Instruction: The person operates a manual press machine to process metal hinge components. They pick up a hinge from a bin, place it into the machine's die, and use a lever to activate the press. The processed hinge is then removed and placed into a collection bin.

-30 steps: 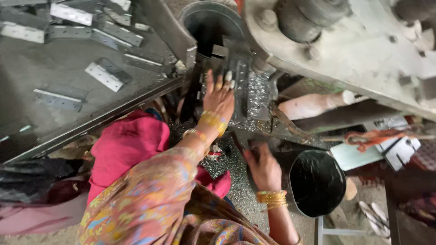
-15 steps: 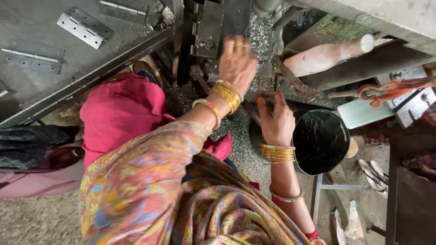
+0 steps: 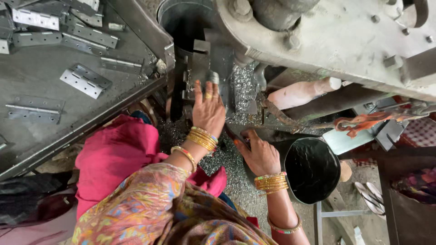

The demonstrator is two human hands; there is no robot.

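Note:
My left hand reaches up to the dark die block of a heavy press, back towards me and fingers stretched out. Its fingertips touch a small shiny metal piece on the block; what lies under the palm is hidden. My right hand is lower, fingers bent over a dark metal edge beside a black bowl. Both wrists carry gold bangles. Silvery metal chips cover the press bed around both hands.
A grey steel table at the left carries several flat metal hinges. The press's big grey body hangs over the upper right, with a pale handle below it. A round dark opening is at the top. Sandals lie on the floor.
The view has swung back and forth. My left hand has stayed up at the die block throughout. My right hand has shifted slightly but remains beside the black bowl.

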